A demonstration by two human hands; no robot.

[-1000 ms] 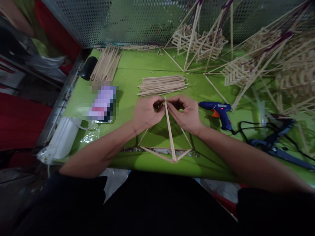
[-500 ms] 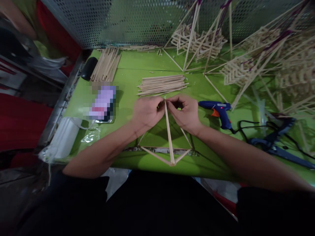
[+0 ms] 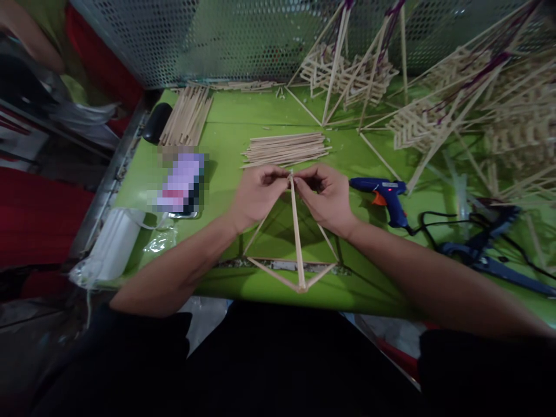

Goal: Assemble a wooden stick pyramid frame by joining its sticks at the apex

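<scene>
A pyramid-shaped frame of thin wooden sticks [image 3: 297,237] stands at the front of the green table, its triangular base toward me and its sticks meeting at the far tip. My left hand [image 3: 256,194] pinches that tip from the left. From the right, my right hand [image 3: 326,197] pinches the same joint, with the thumb and fingertips close to those of the left. The exact contact at the tip is partly hidden by the fingers. Just right of my right hand lies a blue glue gun [image 3: 384,194] with an orange trigger and a small red light.
Beyond my hands lies a pile of sticks [image 3: 286,149]; another bundle [image 3: 186,116] is at the back left. A blurred phone [image 3: 180,182] and a white face mask [image 3: 115,240] are on the left. Finished-looking stick structures [image 3: 417,124] crowd the right, above blue clippers [image 3: 482,249].
My left hand has shifted slightly, its fingers straightening along the tip and its wrist moving a little left. My right hand and the stick frame stay almost where they were.
</scene>
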